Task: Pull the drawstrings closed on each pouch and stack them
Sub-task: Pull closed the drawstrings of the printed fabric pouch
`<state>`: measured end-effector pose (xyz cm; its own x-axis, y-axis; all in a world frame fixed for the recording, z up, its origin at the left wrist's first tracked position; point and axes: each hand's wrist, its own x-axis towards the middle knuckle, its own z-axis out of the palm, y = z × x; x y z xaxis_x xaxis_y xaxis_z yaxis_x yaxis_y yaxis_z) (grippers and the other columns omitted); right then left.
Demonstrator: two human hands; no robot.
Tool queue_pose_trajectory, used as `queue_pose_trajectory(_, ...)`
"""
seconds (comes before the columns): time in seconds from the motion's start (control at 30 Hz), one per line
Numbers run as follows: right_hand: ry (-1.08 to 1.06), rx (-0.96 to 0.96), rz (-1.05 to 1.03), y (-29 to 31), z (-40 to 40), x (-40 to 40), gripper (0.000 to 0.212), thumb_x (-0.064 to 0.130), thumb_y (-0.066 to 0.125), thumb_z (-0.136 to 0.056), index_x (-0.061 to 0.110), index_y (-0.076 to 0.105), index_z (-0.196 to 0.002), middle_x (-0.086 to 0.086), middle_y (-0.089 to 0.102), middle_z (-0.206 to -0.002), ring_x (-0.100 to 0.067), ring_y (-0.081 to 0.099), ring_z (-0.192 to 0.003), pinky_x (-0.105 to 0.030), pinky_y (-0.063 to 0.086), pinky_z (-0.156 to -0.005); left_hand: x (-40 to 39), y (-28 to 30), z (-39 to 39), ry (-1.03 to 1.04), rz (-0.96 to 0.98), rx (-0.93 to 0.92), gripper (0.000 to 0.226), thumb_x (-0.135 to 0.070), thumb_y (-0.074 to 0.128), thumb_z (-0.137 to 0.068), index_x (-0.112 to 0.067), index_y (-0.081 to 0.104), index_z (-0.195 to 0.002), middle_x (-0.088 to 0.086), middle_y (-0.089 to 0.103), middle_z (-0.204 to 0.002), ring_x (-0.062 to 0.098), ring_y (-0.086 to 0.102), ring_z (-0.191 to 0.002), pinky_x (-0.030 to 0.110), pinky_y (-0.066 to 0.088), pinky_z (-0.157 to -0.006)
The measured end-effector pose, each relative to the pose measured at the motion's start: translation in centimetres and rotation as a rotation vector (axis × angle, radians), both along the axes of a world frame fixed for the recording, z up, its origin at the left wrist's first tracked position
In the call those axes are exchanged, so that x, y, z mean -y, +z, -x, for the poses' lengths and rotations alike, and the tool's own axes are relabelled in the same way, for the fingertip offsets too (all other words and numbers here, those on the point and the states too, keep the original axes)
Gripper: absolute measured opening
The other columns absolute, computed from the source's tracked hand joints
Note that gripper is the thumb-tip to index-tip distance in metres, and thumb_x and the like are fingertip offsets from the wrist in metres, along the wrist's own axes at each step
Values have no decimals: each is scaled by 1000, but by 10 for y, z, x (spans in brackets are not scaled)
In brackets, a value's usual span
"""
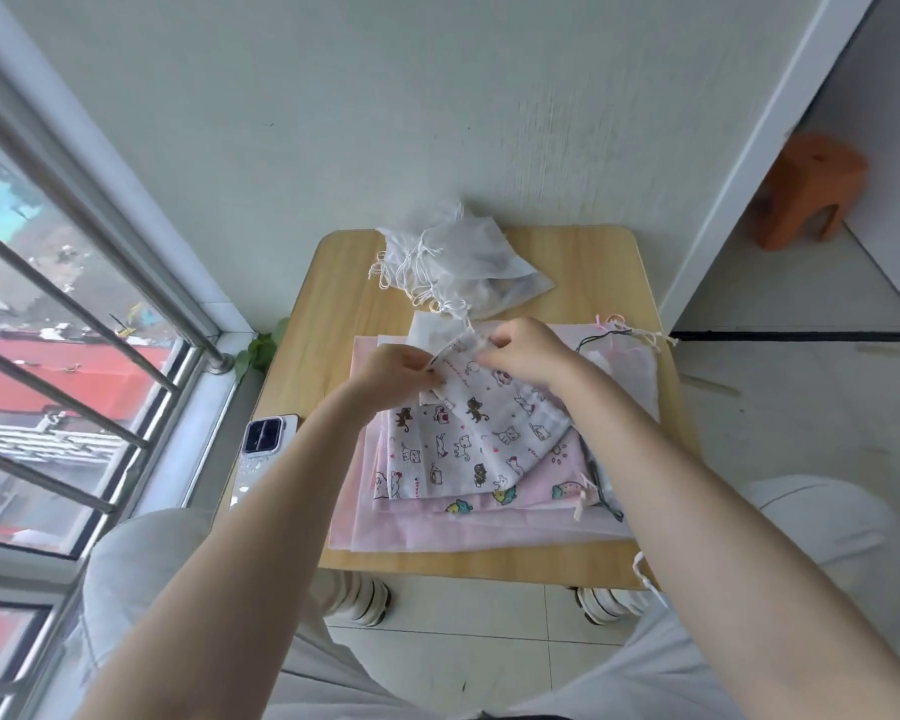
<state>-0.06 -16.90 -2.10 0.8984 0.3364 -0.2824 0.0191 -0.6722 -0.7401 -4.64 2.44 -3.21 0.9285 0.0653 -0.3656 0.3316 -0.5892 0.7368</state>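
Sitting at a small wooden table (609,566), knees either side, so the whole work area is within easy reach of both arms. Nearest on the tabletop: flat pile of pink pouches (468,527), fruit print on one, mouths apparently still slack, laid flat probably as the waiting supply. On top of that pile, a second cat-print piece (427,467) lying flat. Phone (262,436) parked at the left edge, out of the working zone.

Mid-table: both hands raised slightly over the pile, working the mouth of the cat-print pouch (500,415). Left hand (393,374) pinches the pouch's top hem, fingers curled on fabric or cord, can't tell which. Right hand (528,350) also curled, pinching the opposite side of the hem. Two-sided grip fits pulling cords apart to cinch the neck; mouth looks partly gathered, not fully shut. Pouch body hangs down touching the pile.

Right side: pale mesh pouch (630,376) with loose dark and pink cords, looks undone.

Far edge, against the wall: heap of white sheer pouches (468,262), necks bunched with cords out, likely the finished stack, kept apart from undone ones.
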Motion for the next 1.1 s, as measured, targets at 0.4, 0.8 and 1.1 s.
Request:
queue_pose_trajectory(0.4, 172, 259, 75, -1, 20, -50, 14, 31, 68, -85, 18, 68, -88, 13, 52, -72, -13, 54, -75, -21, 37, -55, -19, 3, 21, 439, 320, 234, 25, -33, 58, -96, -14, 75, -94, -3, 66, -74, -4, 45, -39, 12, 35, -46)
queue_pose_trajectory(0.8, 186, -89, 96, -16, 23, -9, 26, 24, 46, -98, 10, 66, -89, -1, 64, -79, -13, 57, -64, -24, 38, -60, -49, -37, 44, 881, 681, 148, 33, -30, 49, -102, -11, 72, -87, 7, 66, -93, 15, 61, -76, 29, 55, -73)
queue_pose_trajectory(1.1, 52, -183, -30, -25, 26, 1, 10, 13, 61, -92, 16, 71, -95, -5, 67, -73, -12, 56, -63, -26, 43, -60, -50, -46, 43, 942, 762, 150, 31, -29, 51, -101, -7, 71, -94, 8, 67, -94, 16, 63, -79, 29, 58, -75)
